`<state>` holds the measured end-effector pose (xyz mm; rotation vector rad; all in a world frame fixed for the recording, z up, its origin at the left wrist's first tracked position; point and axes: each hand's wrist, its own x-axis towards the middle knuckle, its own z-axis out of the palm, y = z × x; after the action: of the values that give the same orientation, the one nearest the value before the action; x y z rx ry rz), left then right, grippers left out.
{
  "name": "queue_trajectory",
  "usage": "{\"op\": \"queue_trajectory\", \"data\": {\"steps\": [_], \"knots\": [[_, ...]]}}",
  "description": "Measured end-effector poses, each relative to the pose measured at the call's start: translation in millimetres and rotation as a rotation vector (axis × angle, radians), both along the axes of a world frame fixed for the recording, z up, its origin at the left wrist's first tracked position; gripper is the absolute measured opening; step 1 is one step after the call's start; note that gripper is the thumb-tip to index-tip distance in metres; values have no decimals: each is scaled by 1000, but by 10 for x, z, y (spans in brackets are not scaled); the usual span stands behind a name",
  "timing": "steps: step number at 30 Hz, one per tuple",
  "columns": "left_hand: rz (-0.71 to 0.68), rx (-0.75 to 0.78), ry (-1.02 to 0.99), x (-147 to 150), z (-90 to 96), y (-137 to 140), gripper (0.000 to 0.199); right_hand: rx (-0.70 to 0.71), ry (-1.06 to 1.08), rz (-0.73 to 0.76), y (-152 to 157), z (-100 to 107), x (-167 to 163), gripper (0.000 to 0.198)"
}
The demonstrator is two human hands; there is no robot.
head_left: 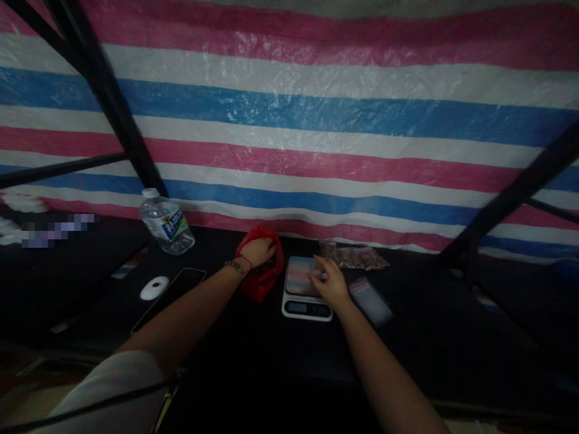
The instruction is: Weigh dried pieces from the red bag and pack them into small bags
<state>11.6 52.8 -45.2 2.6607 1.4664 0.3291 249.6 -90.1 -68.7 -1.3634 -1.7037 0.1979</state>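
My left hand [259, 252], with a beaded bracelet and a red cord at the wrist, reaches into an open red plastic bag [259, 289]. Its fingertips are partly hidden there, among dark brownish contents. Over the plate of a small white kitchen scale [307, 309] is my right hand [331, 282]. Its thumb and fingers are closed around a small clear plastic bag [319, 273], faint in the dim light. Flat on the table, right of the scale, lie empty zip bags [371, 301]. Behind them are several filled clear bags [359, 258] with brown bits inside.
A clear plastic bottle [168, 224] stands at the back left. A phone [169, 298] and a white round object with a dark centre [154, 288] lie near my left forearm. Dark metal bars [111, 99] slope down on both sides before a striped tarp [289, 114].
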Motion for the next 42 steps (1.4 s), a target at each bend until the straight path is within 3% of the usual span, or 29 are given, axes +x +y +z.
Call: {"op": "queue_trajectory", "data": {"steps": [7, 14, 21, 28, 35, 39, 42], "knots": [[-23, 43, -111, -6, 89, -1, 40, -50, 6, 65, -43, 21, -93, 48], [-47, 6, -251, -51, 80, -148, 43, -50, -29, 1, -45, 28, -68, 37], [-78, 52, -246, -75, 82, -293, 44, 16, -78, 36, -86, 91, -117, 33], [31, 59, -337, -118, 77, -309, 48, -27, -79, 95, -127, 118, -216, 36], [-27, -1, -351, -142, 82, -330, 46, -27, -94, 95, -101, 67, -232, 39], [43, -5, -568, -154, 52, -312, 42, -30, -106, 88, -119, 85, -293, 40], [153, -148, -993, -132, 37, -286, 40, -18, -146, 107, -95, 160, -425, 41]]}}
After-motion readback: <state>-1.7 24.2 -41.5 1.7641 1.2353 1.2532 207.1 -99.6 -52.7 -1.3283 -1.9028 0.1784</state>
